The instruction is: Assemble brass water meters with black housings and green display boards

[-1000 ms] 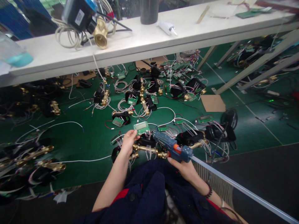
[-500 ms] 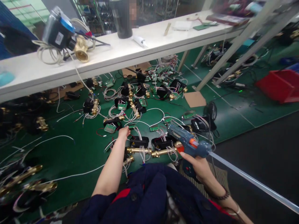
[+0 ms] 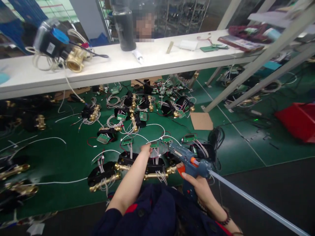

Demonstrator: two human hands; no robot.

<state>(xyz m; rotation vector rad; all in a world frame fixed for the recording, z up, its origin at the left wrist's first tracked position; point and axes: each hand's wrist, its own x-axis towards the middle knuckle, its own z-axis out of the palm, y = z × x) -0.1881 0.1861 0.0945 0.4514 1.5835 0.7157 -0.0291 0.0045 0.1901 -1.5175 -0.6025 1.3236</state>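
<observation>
My right hand (image 3: pixel 200 188) grips a blue-grey hot glue gun (image 3: pixel 188 160) with an orange trigger. A long translucent glue stick (image 3: pixel 253 198) sticks out of its back. The gun's nozzle points left, close to a small green circuit board (image 3: pixel 166 140). My left hand (image 3: pixel 146 150) has its fingers closed at the left edge of another circuit board (image 3: pixel 154 144); the fingertips are partly hidden. Wires run from that board down to a black meter housing (image 3: pixel 156 166) on a brass pipe body (image 3: pixel 155 176). A further board (image 3: pixel 127 141) lies left of my hand.
Several wired brass meters (image 3: pixel 134 123) and boards cover the green bench (image 3: pixel 73 164). A white raised shelf (image 3: pixel 157 64) crosses behind, bearing a meter (image 3: pixel 57 44), a dark jar (image 3: pixel 124 31) and a tube (image 3: pixel 137 56). Cardboard (image 3: pixel 201 121) and a red bin (image 3: pixel 297 121) are at right. A person is behind the shelf.
My left hand has moved right, from one circuit board to the neighbouring one. The glue gun has come closer to that hand, still in my right hand. The camera view has shifted.
</observation>
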